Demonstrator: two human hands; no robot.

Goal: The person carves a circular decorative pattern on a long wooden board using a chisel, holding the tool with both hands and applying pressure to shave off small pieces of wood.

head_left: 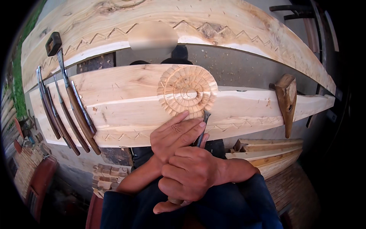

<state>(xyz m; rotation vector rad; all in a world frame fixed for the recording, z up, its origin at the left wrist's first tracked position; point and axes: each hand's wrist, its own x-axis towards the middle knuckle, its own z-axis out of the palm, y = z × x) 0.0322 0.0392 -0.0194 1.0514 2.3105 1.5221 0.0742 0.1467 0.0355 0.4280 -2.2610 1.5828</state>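
A carved round rosette (183, 95) with rings of petal-like cuts stands out on a pale wooden board (122, 99). At its lower right edge rests the dark metal blade of a chisel (206, 116). My left hand (177, 137) lies on the board with fingertips on the rosette's lower edge, its fingers and thumb closed about the blade. Just below it, my right hand (190, 173) is wrapped in a fist round the chisel's handle; a bit of brown wood shows beneath that fist. Shallow zigzag lines run along the board's near edge.
Several wooden-handled chisels (70, 110) lie across the board's left end. A wooden mallet (288, 101) rests on the right end. Beyond is another long board (236, 26) with zigzag cuts. Wood pieces (108, 177) are stacked lower left; wood chips lie on the grey floor (244, 68).
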